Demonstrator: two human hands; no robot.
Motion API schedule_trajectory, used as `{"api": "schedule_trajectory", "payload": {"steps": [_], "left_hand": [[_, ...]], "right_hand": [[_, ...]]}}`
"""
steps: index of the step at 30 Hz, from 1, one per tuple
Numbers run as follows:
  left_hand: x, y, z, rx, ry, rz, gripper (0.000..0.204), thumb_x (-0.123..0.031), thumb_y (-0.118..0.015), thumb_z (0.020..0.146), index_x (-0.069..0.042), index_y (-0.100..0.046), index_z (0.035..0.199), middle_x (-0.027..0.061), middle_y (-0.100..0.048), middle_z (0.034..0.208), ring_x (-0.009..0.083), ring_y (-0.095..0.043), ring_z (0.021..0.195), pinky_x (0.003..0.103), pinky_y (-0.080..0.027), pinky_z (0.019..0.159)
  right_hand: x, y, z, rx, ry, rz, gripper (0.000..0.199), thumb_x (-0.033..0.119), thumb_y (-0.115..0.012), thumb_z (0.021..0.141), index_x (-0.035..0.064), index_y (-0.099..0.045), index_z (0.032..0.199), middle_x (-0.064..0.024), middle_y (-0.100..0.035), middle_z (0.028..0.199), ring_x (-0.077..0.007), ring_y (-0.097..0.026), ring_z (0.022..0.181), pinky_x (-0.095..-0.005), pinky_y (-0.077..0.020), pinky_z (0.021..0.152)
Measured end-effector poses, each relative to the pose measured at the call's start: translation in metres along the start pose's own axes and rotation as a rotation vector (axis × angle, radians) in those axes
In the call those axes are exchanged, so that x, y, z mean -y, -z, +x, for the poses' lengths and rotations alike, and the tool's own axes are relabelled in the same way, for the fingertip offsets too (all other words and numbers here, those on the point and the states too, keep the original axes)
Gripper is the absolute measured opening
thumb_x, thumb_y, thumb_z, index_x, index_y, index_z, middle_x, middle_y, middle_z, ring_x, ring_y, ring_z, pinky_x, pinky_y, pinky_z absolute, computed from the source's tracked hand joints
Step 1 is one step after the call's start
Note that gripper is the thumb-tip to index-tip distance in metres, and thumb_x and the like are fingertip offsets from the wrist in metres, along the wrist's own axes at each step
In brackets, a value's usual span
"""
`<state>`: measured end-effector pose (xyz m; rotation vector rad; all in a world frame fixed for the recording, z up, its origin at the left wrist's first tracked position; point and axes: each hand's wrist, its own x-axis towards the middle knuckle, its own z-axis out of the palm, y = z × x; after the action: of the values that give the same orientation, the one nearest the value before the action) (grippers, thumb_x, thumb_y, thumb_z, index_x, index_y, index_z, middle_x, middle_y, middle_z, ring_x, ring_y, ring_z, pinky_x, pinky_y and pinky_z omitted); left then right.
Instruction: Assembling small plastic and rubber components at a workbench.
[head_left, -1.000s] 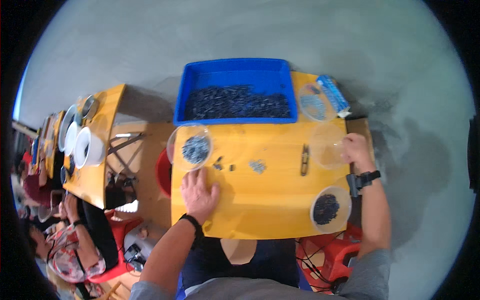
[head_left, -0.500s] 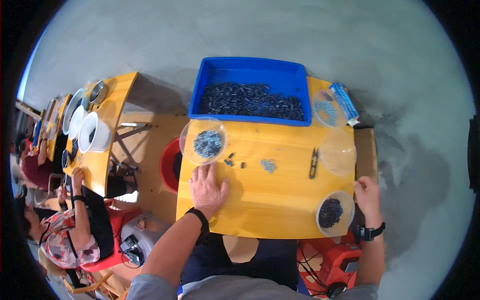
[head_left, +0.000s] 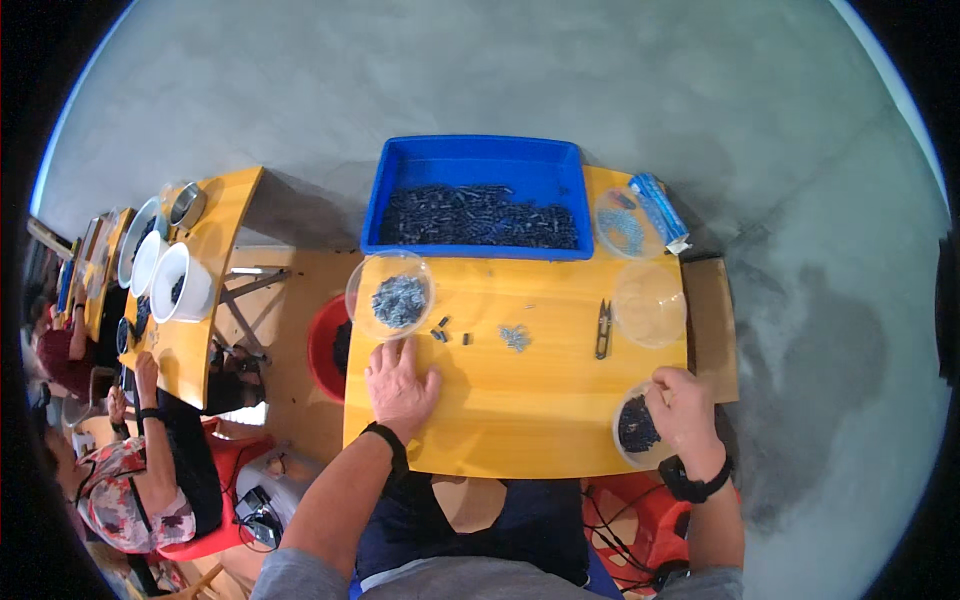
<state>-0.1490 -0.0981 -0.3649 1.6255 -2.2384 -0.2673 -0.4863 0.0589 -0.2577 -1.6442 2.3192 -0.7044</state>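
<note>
**Curled right hand at a bowl of black pieces, left hand flat on the table**

In the head view, all places are given from the blue tray (head_left: 480, 160), which holds a heap of dark pieces (head_left: 480, 217) at the far side of the yellow table (head_left: 510, 420).

The right hand (head_left: 684, 410) is well out from the tray's near right corner, toward the person, above a clear bowl (head_left: 640, 462) of small black pieces (head_left: 636, 428). Its fingers are curled in; whether they pinch anything I cannot tell.

The left hand (head_left: 402, 388) lies spread and relaxed, palm down, on the near side of the tray's left end, gripping nothing. Its fingertips are just beside a plastic bowl (head_left: 359, 302) of silver pieces (head_left: 398, 301), which sits near the tray's near left corner; whether they touch it is unclear.

Between the hands, nearer the person than the tray, lie a few loose black bits (head_left: 440, 332) and a small silver pile (head_left: 515, 338). Snips (head_left: 603, 332) and a see-through tub (head_left: 650, 305) lie off the tray's near right corner. Right of the tray is a blue-and-white box (head_left: 657, 210).
</note>
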Motion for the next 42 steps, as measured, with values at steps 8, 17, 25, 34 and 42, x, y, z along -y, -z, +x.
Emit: {"api": "schedule_trajectory", "payload": {"steps": [8,17,25,34,42], "left_hand": [[0.0,0.001,0.0,-0.021,-0.005,-0.001,0.053,-0.034,-0.061,0.077,-0.006,-0.054,0.121,0.013,-0.052,0.121,0.0318,-0.046,0.114,0.047,-0.038,0.09],[0.005,0.001,0.001,-0.026,0.02,-0.052,0.049,-0.034,-0.061,0.079,-0.007,-0.056,0.119,0.0142,-0.053,0.119,0.0336,-0.047,0.112,0.047,-0.039,0.088],[0.0,-0.001,0.002,-0.04,0.005,-0.025,0.049,-0.035,-0.061,0.078,-0.009,-0.055,0.119,0.0111,-0.054,0.117,0.03,-0.048,0.112,0.044,-0.041,0.082],[0.003,0.003,0.002,-0.025,0.021,-0.037,0.048,-0.034,-0.06,0.079,-0.008,-0.056,0.119,0.0118,-0.054,0.118,0.0305,-0.049,0.112,0.044,-0.04,0.084],[0.0,0.006,0.003,0.011,0.027,-0.095,0.053,-0.034,-0.061,0.077,-0.007,-0.054,0.123,0.0127,-0.052,0.12,0.0316,-0.047,0.113,0.045,-0.039,0.086]], "right_hand": [[0.12,-0.008,-0.043,0.489,0.229,-0.049,0.017,0.017,-0.066,0.078,0.0026,-0.059,0.084,-0.0172,-0.06,0.078,-0.0368,-0.06,0.076,-0.0458,-0.0482,0.067],[0.14,-0.097,-0.02,0.295,0.296,-0.016,0.012,0.014,-0.06,0.082,0.004,-0.057,0.076,-0.0141,-0.058,0.073,-0.0344,-0.061,0.071,-0.0447,-0.05,0.062],[0.141,-0.12,0.017,0.2,0.31,-0.026,0.011,0.014,-0.059,0.082,0.004,-0.058,0.076,-0.015,-0.059,0.071,-0.0355,-0.061,0.068,-0.0455,-0.05,0.063],[0.16,-0.122,0.058,0.251,0.349,0.051,0.015,0.014,-0.058,0.081,0.0035,-0.056,0.072,-0.0157,-0.06,0.072,-0.0364,-0.061,0.069,-0.0466,-0.0486,0.062],[0.143,-0.111,0.22,-0.139,0.405,-0.017,0.014,0.015,-0.059,0.082,0.0035,-0.063,0.075,-0.0215,-0.061,0.077,-0.0394,-0.06,0.078,-0.0493,-0.048,0.069]]}}
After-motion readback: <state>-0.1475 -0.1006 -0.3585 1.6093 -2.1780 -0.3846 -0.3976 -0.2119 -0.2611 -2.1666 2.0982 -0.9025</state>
